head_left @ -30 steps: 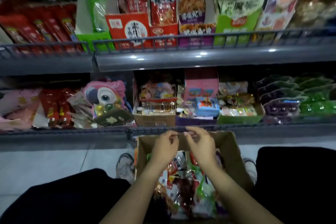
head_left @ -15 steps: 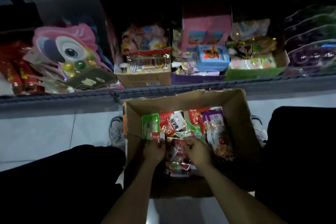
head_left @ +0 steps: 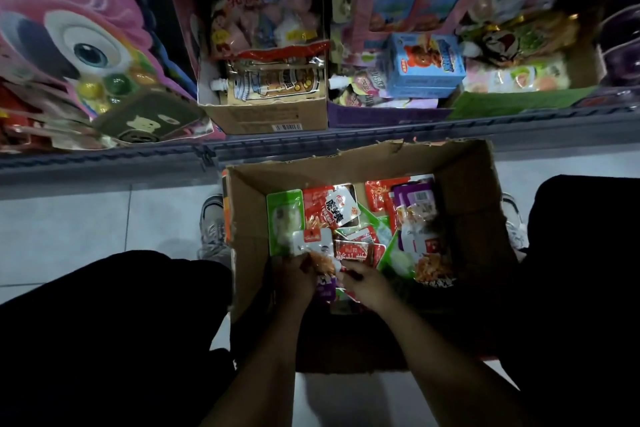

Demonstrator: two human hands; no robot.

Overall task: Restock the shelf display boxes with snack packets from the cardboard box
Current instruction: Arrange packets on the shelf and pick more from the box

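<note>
Carton (head_left: 474, 184) sits open on the floor, just below the shelf (head_left: 381, 139), between 2 black-clad knees. Inside it: a loose heap of snack packets (head_left: 381, 229), approx. a dozen showing, exact no. can't be told. By colour: 1 green at the carton's left side, several red, 2–3 purple w/ a barcode at its far right corner, 1 clear w/ orange contents at its right. The red-white packet near the carton's far wall has Chinese print and "20"; rest unreadable.

2 hands, both low in the carton's near half. Left hand (head_left: 294, 279) has fingers curled round a white-red packet (head_left: 313, 246). Right hand (head_left: 363, 282) pinches the edge of a small red packet (head_left: 356, 251). The hands nearly touch.

Beyond the carton, 3 display boxes on the shelf: brown box (head_left: 270, 113) w/ a barcode label, directly past the carton's left corner, holds a spouted pouch and pastel sweets; purple box (head_left: 381, 116) next to it holds 1 blue box w/ a bear picture; green box (head_left: 519, 100) past the carton's right corner holds mixed packs. 1 pink parrot toy card (head_left: 86, 38) far left of the carton. 2 shoes, one at each side of the carton.
</note>
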